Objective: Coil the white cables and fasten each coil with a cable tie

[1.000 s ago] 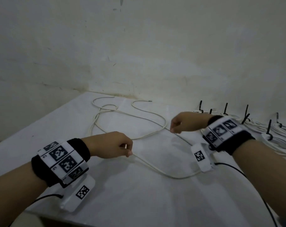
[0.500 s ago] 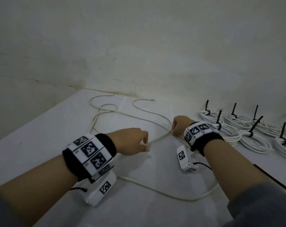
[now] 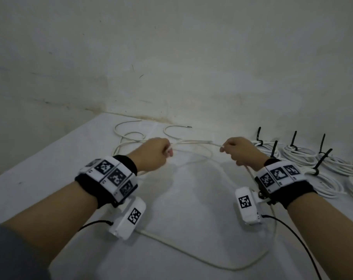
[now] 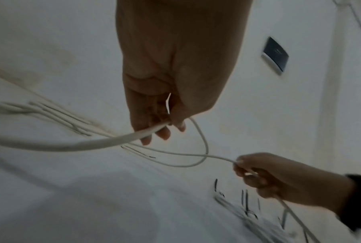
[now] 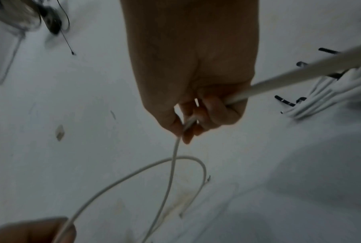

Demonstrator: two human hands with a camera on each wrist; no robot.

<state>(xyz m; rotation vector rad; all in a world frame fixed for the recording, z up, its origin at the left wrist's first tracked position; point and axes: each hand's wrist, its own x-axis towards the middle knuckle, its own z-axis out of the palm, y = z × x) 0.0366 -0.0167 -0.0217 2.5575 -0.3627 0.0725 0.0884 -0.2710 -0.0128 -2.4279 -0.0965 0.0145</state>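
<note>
A long white cable (image 3: 193, 142) runs loose over the white table (image 3: 50, 162). My left hand (image 3: 155, 153) grips it with curled fingers, seen close in the left wrist view as left hand (image 4: 165, 118) around the cable (image 4: 92, 144). My right hand (image 3: 237, 151) pinches the same cable a short way to the right; in the right wrist view the right hand (image 5: 193, 115) has the cable (image 5: 173, 164) passing through its fingers. Between the hands the cable is raised off the table. A wide loop (image 3: 222, 266) of it lies near the front edge.
Several coiled white cables (image 3: 304, 158) fastened with black ties (image 3: 293, 139) lie in a row at the right. The loose cable's far ends (image 3: 129, 123) curl near the wall. Black wrist-camera leads (image 3: 296, 237) trail from my wrists.
Both hands have lifted off the table and moved apart, drawing a stretch of cable up between them. The view has shifted left, with the tied coils now further right.
</note>
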